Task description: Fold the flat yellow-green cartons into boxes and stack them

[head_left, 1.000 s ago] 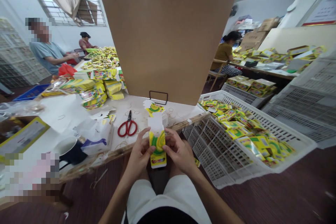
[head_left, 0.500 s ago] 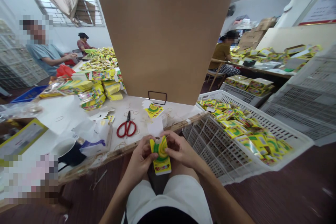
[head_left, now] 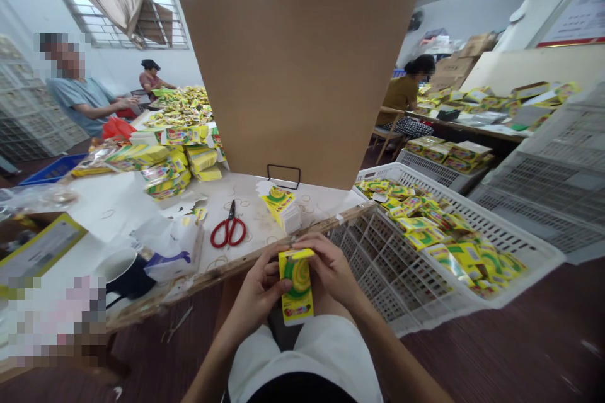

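A small yellow and green carton (head_left: 297,286) stands upright over my lap, below the table's front edge. My left hand (head_left: 258,289) grips its left side, thumb across the front. From the right, my right hand (head_left: 329,266) wraps the carton, fingers pressing down on its closed top flap. A short stack of flat yellow cartons (head_left: 283,207) lies on the table just beyond my hands. Red-handled scissors (head_left: 229,230) lie to the left of that stack.
A tall brown cardboard sheet (head_left: 302,75) stands behind a black wire stand (head_left: 284,175). The white plastic crate (head_left: 401,283) at my right holds several yellow cartons. A dark cup (head_left: 123,272) and bundled cartons (head_left: 165,170) sit on the left. Other people work at nearby tables.
The carton's white top flap stood open a second ago; it is now folded down and shut. My hands and the carton shifted slightly right and down.
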`<move>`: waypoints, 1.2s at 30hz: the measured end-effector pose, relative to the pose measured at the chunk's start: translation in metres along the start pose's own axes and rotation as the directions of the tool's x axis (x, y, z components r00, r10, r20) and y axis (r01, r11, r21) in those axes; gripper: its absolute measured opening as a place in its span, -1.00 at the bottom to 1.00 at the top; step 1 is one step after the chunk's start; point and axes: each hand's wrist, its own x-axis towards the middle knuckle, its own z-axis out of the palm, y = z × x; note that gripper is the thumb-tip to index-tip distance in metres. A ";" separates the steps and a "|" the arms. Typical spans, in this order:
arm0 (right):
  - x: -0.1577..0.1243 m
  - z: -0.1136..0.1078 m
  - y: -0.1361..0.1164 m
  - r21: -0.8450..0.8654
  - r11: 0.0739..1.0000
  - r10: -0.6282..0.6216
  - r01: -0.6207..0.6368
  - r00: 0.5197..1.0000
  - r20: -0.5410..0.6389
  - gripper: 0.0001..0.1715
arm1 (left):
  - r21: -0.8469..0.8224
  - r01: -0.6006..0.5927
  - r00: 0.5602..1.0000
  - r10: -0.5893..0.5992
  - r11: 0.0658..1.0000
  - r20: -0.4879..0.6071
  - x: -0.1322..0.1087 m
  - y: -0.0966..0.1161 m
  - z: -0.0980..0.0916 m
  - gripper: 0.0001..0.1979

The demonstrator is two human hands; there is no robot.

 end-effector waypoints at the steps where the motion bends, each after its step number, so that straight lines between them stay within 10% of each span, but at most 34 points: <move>1: 0.000 -0.003 -0.002 -0.036 0.999 -0.016 0.017 1.000 0.013 -0.65 | 0.012 -0.010 1.000 0.010 1.000 -0.012 0.000 -0.001 -0.001 -0.49; 7: -0.002 -0.004 -0.010 -0.062 0.970 0.242 -0.235 0.951 0.190 -0.56 | 0.078 -0.016 0.995 0.023 0.997 -0.099 0.002 -0.005 0.001 -0.48; 13: 0.000 0.007 -0.006 -0.305 0.908 0.309 -0.288 0.951 0.022 -0.61 | 0.145 -0.005 0.997 0.016 0.989 -0.071 0.005 -0.004 0.003 -0.47; 19: 0.001 0.016 -0.006 -0.453 0.835 0.312 -0.312 0.947 -0.077 -0.58 | 0.170 -0.008 0.993 0.029 0.985 -0.119 0.006 -0.007 0.002 -0.48; 24: -0.001 0.003 -0.001 -0.179 0.964 0.208 -0.199 0.978 0.034 -0.70 | 0.074 0.005 0.994 0.003 0.997 -0.106 0.005 0.000 0.003 -0.44; 31: -0.003 -0.011 0.004 -0.220 0.972 0.047 -0.084 0.985 -0.168 -0.77 | 0.123 -0.011 0.987 0.031 0.992 -0.159 0.016 -0.009 0.013 -0.38; 33: 0.004 -0.032 -0.001 -0.387 0.921 -0.140 -0.037 0.897 -0.419 -0.79 | 0.199 -0.065 0.968 0.110 0.978 -0.227 0.017 -0.013 0.012 -0.33; 36: 0.023 -0.071 -0.006 -0.659 0.734 -0.474 -0.164 0.571 -0.670 -0.78 | 0.273 -0.104 0.953 0.174 0.956 -0.247 0.018 -0.018 0.004 -0.31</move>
